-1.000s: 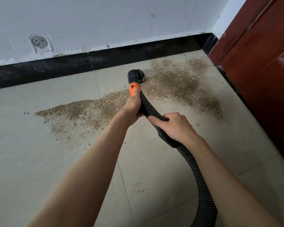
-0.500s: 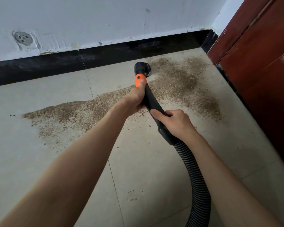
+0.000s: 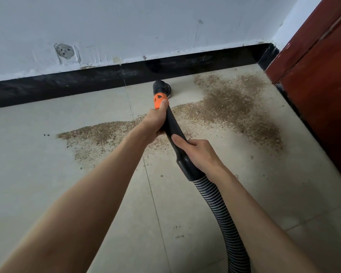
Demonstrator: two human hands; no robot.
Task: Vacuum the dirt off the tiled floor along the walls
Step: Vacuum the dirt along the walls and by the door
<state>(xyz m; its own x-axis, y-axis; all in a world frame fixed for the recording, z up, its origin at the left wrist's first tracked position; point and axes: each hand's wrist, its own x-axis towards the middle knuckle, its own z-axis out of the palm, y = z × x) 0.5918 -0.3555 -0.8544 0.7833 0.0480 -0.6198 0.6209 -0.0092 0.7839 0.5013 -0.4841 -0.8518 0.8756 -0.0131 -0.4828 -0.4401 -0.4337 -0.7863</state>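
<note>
A black vacuum wand (image 3: pixel 173 129) with an orange collar (image 3: pixel 159 99) points at the far wall. Its round nozzle (image 3: pixel 162 87) rests on the pale tiled floor (image 3: pixel 37 164), close to the black baseboard (image 3: pixel 67 83). My left hand (image 3: pixel 156 121) grips the wand just below the orange collar. Lower down, my right hand (image 3: pixel 199 154) holds the wand where the ribbed hose (image 3: pixel 222 213) joins it. A band of brown dirt (image 3: pixel 230 107) spreads from mid-floor left to the right corner, thickest to the right of the nozzle.
A white wall (image 3: pixel 146 26) with a patched grey spot (image 3: pixel 64 51) runs across the back. A dark red wooden door (image 3: pixel 319 75) stands along the right side. The hose trails down toward the lower right edge. A few dirt specks (image 3: pixel 178 231) lie near me.
The nozzle has pushed forward through the dirt to the baseboard, leaving bare tile around it. Both hands moved forward with the wand.
</note>
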